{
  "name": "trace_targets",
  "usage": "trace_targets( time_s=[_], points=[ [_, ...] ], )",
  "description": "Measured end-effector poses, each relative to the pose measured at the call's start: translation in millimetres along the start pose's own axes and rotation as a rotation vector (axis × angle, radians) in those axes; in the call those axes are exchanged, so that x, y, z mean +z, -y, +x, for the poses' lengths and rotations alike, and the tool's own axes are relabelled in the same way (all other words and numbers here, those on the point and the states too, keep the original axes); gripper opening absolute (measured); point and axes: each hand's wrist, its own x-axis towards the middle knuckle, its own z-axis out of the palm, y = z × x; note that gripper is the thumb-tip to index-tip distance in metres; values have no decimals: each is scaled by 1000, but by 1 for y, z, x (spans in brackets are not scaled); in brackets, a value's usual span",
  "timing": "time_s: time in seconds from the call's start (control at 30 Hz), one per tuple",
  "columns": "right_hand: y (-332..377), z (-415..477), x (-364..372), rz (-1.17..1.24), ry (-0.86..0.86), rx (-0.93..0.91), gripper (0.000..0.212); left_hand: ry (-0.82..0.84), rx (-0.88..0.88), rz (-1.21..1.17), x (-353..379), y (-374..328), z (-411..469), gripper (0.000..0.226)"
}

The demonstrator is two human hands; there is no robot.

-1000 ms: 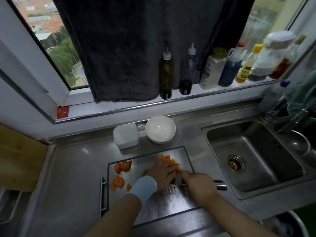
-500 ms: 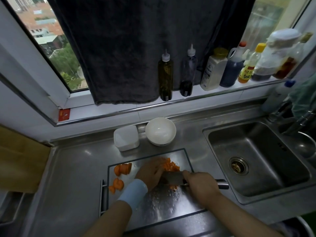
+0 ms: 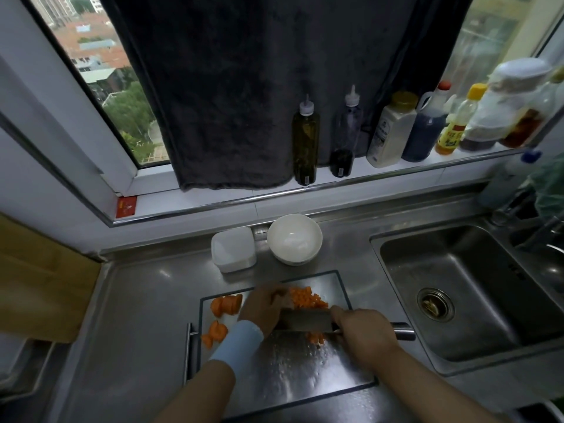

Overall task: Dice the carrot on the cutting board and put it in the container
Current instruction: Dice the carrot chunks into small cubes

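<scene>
Brushed stainless on counter (image 3: 137, 300), sink (image 3: 476, 288) and cutting board (image 3: 299, 367), glossy with glare. Matt white plastic for container (image 3: 233, 250), shiny glazed white for bowl (image 3: 294, 236). Fuzzy dark cloth (image 3: 244, 102), dull metal on knife (image 3: 305, 320).

Right hand (image 3: 363, 334) gripped cleaver (image 3: 305, 320) over cutting board (image 3: 305, 370) middle. Left hand (image 3: 262, 309) beside blade, at diced carrot (image 3: 306, 299). Carrot chunks (image 3: 225, 305) at board's left. Container (image 3: 233, 248) and bowl (image 3: 294, 239) just behind board.

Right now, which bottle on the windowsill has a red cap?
The dark blue plastic jug with a handle, standing between the white yellow-lidded bottle and the small yellow-capped bottle. No other cap is red.
</scene>
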Motion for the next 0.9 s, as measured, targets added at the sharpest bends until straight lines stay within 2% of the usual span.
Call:
trace_targets(
  time_s=[0.03,0.07,0.17,0.27,0.33,0.43,0.47,0.57,0.67,0.7,0.77,0.83,0.9],
  points=[
    [0,-1,0,9,-1,1,28,-31,-20,36,-5,7,-2,23],
    [0,-1,0,14,-6,2,28,7,-31,81,-9,14,-2,23],
    [3,-1,-3,7,-12,-4,30,259,59,182,-11,23,-5,32],
    [8,0,-5,-14,-12,-14,32,404,101,245,-1,20,0,42],
    [11,1,-6,-27,-14,-9,32,390,68,203,5,16,5,38],
    [14,0,-8,-26,-17,3,32,202,19,9,0,10,5,27],
    [15,-1,-9,-27,-20,8,31,188,37,5,-3,9,4,24],
    [16,-3,-9,-35,-22,14,31,312,148,154,-6,11,0,31],
    [17,-6,-8,-25,-18,19,32,403,130,235,-11,6,1,35],
    [17,-7,-8,-22,-17,20,32,392,97,183,-13,4,1,34],
    [16,-10,-6,-10,-31,27,29,260,58,-10,-18,6,0,32],
    [15,-13,-6,22,-37,47,25,39,11,-182,-23,15,-2,31],
    [14,-16,-8,46,-37,59,19,-228,35,-250,-26,24,-5,32]
  ],
)
